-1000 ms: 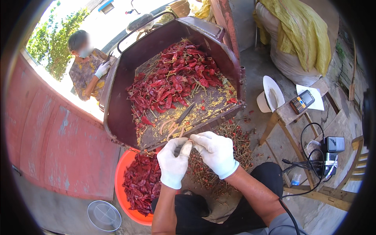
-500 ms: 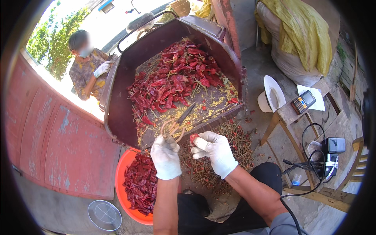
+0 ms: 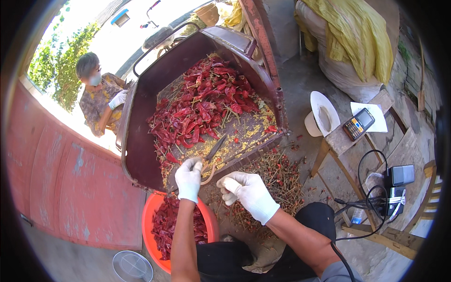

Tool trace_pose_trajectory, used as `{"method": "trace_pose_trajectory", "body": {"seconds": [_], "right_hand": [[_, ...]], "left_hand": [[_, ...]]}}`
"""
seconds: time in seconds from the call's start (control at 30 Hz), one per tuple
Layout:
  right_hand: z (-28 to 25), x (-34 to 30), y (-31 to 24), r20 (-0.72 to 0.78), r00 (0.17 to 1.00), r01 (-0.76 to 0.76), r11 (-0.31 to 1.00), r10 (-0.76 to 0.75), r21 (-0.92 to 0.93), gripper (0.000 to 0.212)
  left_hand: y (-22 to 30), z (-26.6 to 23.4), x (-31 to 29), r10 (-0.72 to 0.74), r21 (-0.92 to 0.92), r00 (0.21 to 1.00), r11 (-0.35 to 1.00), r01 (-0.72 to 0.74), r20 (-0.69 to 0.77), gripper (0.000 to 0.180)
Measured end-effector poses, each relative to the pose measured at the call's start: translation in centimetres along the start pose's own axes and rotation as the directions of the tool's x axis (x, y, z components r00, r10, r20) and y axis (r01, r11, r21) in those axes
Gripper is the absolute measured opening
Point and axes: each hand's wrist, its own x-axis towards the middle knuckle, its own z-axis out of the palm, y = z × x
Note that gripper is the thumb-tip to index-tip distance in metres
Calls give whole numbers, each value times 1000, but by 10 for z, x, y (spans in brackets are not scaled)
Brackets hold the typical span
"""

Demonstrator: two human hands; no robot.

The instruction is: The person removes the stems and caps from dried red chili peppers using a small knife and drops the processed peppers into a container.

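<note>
My left hand, in a white glove, is closed around the handles of a pair of scissors. The dark blades point up and away, over the near edge of a maroon cart bed. Dried red chili peppers are heaped in that bed, with yellow seeds scattered in front of them. To the right, my gloved right hand has its fingers curled in against the thumb; whatever they hold, if anything, is hidden. Below my left hand an orange basin contains more red chili peppers.
Cut stems and chili bits cover the ground under my right hand. A masked person in gloves is at the cart's left side. On the right, a wooden bench bears a white hat and a handheld device. A round sieve lies lower left.
The red chili piece at my right fingertips is no longer visible. My left hand with the scissors has shifted left and up; my right hand is slightly lower. The whole view has shifted somewhat.
</note>
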Motion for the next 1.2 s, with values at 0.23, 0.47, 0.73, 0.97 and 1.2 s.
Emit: {"method": "trace_pose_trajectory", "body": {"seconds": [0.23, 0.47, 0.73, 0.97, 1.2], "right_hand": [[-4, 3, -8, 7, 999, -42, 995, 43, -91, 23], [-5, 11, -15, -28, 995, -102, 994, 101, -49, 21], [-19, 34, 2, -106, 988, 90, 973, -114, -214, 24], [-12, 23, -11, -6, 871, 279, 504, -492, -818, 42], [-12, 16, 4, 273, 773, 413, 127, -572, -902, 49]], "left_hand": [[2, 22, 83, 367, 601, 920, 708, -371, 136, 28], [-15, 33, 97, 247, 664, 956, 690, -288, 158, 37], [49, 5, 16, -11, -323, 982, 944, 73, 190, 45], [98, -16, -51, -36, -511, 892, 810, 290, 450, 56], [91, -26, -72, 178, 48, 895, 975, -216, 409, 56]]}}
